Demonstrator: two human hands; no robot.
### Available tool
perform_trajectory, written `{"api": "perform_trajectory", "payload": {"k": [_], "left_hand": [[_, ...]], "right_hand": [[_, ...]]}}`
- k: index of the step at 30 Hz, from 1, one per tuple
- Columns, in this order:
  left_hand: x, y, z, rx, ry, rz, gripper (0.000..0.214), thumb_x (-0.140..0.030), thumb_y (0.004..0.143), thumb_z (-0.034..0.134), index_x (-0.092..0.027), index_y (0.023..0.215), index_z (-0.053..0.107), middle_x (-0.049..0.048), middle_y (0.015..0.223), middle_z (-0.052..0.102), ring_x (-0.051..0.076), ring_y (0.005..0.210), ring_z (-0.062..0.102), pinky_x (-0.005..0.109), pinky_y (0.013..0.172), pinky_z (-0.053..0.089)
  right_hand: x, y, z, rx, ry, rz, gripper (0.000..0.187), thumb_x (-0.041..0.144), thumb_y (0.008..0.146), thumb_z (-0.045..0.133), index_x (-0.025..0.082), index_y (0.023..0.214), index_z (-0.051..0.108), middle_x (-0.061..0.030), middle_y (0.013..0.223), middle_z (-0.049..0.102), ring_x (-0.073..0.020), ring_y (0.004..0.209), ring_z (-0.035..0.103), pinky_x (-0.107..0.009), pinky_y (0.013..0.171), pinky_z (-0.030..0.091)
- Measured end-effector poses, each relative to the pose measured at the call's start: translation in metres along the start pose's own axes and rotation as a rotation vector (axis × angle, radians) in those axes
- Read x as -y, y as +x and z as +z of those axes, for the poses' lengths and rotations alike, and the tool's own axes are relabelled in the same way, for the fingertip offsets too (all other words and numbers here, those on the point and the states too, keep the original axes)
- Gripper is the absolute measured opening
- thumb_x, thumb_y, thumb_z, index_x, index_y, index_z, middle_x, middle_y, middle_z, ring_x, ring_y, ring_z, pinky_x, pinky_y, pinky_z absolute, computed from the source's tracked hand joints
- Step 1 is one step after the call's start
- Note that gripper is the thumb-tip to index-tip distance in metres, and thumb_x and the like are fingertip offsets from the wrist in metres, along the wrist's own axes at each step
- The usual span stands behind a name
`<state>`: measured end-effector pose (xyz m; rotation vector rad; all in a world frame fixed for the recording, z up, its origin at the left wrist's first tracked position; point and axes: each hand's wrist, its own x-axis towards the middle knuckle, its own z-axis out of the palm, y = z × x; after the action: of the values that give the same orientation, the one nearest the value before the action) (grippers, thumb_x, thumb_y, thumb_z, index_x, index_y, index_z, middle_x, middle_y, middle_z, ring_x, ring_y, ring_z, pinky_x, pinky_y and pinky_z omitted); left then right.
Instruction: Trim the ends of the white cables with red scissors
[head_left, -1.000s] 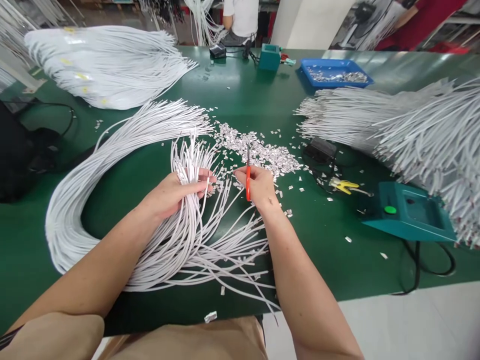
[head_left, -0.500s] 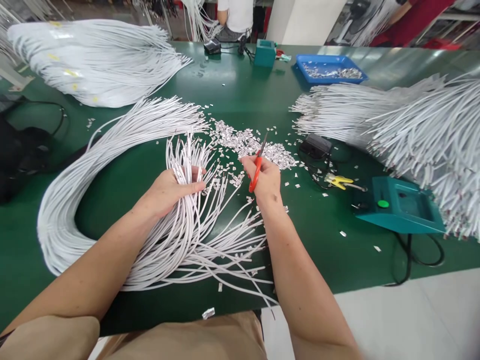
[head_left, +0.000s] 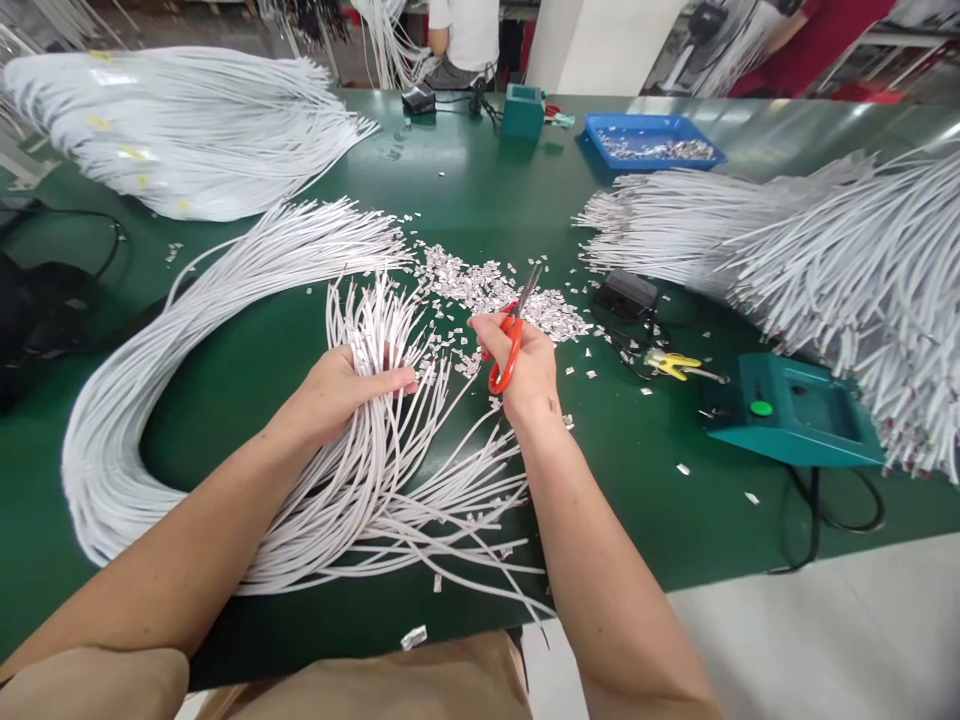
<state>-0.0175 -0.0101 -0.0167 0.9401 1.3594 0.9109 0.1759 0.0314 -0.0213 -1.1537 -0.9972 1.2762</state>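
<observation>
My left hand (head_left: 349, 390) is closed around a bunch of white cables (head_left: 375, 440), whose cut ends stick up above the fingers. The bunch curves left in a wide loop on the green table (head_left: 217, 420), and other loose ends fan out to the right below the hand. In my right hand (head_left: 531, 365) are scissors (head_left: 507, 352) with red handles, their blades pointing up and away from me. Right behind that hand lies a heap of small silvery foil scraps (head_left: 480, 285). The fingertips of the right hand are partly hidden by the handles.
A large cable bundle (head_left: 180, 130) lies far left, more cables (head_left: 847, 250) at right. A teal device (head_left: 799, 410) with a green button, a yellow-handled clip (head_left: 673, 364) and a black adapter (head_left: 626, 293) stand right. A blue tray (head_left: 651, 140) holds scraps; a person (head_left: 465, 35) sits beyond.
The scissors have turned in my right hand, so both red loops now show and the blades look slightly apart. My left hand keeps its hold on the cables. The whole view has shifted slightly.
</observation>
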Motion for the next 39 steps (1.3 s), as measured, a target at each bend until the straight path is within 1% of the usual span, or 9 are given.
{"api": "perform_trajectory", "payload": {"k": [5,11,16,19,25,30,33,36,39], "left_hand": [[0.004,0.002,0.000,0.048,0.052,0.047,0.028,-0.042,0.068,0.081,-0.016,0.078,0.073,0.0062,0.079,0.074,0.022,0.078,0.068,0.035,0.078,0.052],[0.005,0.003,0.010,0.055,-0.008,0.080,0.028,-0.038,0.069,0.081,-0.018,0.080,0.066,0.0035,0.072,0.072,0.019,0.074,0.067,0.029,0.069,0.048],[0.008,0.003,0.015,0.025,-0.058,0.098,0.029,-0.035,0.067,0.081,-0.018,0.075,0.059,0.0006,0.068,0.069,0.018,0.071,0.067,0.027,0.062,0.045],[0.008,0.002,0.016,0.028,-0.096,0.085,0.029,-0.033,0.069,0.080,-0.019,0.075,0.056,-0.0003,0.067,0.069,0.017,0.069,0.067,0.026,0.062,0.044],[0.003,0.000,0.015,0.080,-0.068,0.101,0.025,-0.034,0.075,0.075,-0.019,0.073,0.055,-0.0004,0.064,0.067,0.015,0.066,0.062,0.026,0.064,0.043],[0.002,-0.002,0.013,0.109,-0.047,0.097,0.026,-0.029,0.069,0.080,-0.019,0.078,0.058,-0.0014,0.072,0.068,0.016,0.075,0.065,0.029,0.075,0.046],[0.003,-0.001,0.013,0.032,-0.051,0.107,0.028,-0.028,0.065,0.081,-0.019,0.077,0.058,-0.0022,0.072,0.067,0.017,0.076,0.066,0.031,0.077,0.047],[0.004,0.001,0.012,-0.031,-0.054,0.126,0.030,-0.031,0.065,0.082,-0.019,0.074,0.056,-0.0019,0.074,0.067,0.018,0.076,0.067,0.031,0.077,0.047],[0.007,0.002,0.012,-0.072,-0.028,0.139,0.032,-0.034,0.064,0.082,-0.019,0.076,0.056,-0.0012,0.076,0.067,0.019,0.075,0.068,0.033,0.077,0.048]], "right_hand": [[-0.002,-0.005,0.008,0.042,-0.018,0.052,0.021,0.039,0.065,0.078,0.019,0.073,0.074,0.0026,0.066,0.061,-0.0098,0.060,0.048,-0.027,0.064,0.041],[0.000,-0.009,0.009,0.265,-0.081,0.099,0.020,0.037,0.070,0.075,0.018,0.075,0.075,0.0014,0.069,0.063,-0.0095,0.061,0.047,-0.026,0.064,0.040],[0.004,-0.009,0.008,0.244,-0.150,0.081,0.020,0.037,0.072,0.072,0.018,0.076,0.075,-0.0009,0.075,0.068,-0.0123,0.067,0.054,-0.028,0.068,0.042],[0.004,-0.009,0.007,0.271,-0.174,0.096,0.016,0.034,0.070,0.073,0.019,0.076,0.076,0.0000,0.073,0.069,-0.0123,0.067,0.055,-0.029,0.070,0.043],[0.000,-0.009,0.007,0.468,-0.082,0.178,0.013,0.032,0.069,0.076,0.020,0.074,0.077,0.0015,0.065,0.067,-0.0118,0.066,0.058,-0.029,0.074,0.045],[-0.003,-0.009,0.010,0.429,-0.093,0.189,0.022,0.037,0.063,0.079,0.018,0.072,0.074,0.0014,0.065,0.066,-0.0118,0.063,0.056,-0.028,0.069,0.044],[-0.002,-0.008,0.006,0.425,-0.252,0.139,0.023,0.040,0.067,0.073,0.017,0.072,0.072,0.0012,0.067,0.064,-0.0135,0.065,0.055,-0.028,0.067,0.043],[-0.001,-0.006,0.001,0.382,-0.636,0.009,0.021,0.036,0.074,0.065,0.018,0.066,0.066,0.0011,0.066,0.059,-0.0129,0.062,0.048,-0.027,0.062,0.037],[-0.003,-0.006,0.000,0.395,-0.969,-0.105,0.025,0.033,0.079,0.057,0.019,0.058,0.054,0.0003,0.065,0.055,-0.0123,0.058,0.040,-0.027,0.057,0.031]]}}
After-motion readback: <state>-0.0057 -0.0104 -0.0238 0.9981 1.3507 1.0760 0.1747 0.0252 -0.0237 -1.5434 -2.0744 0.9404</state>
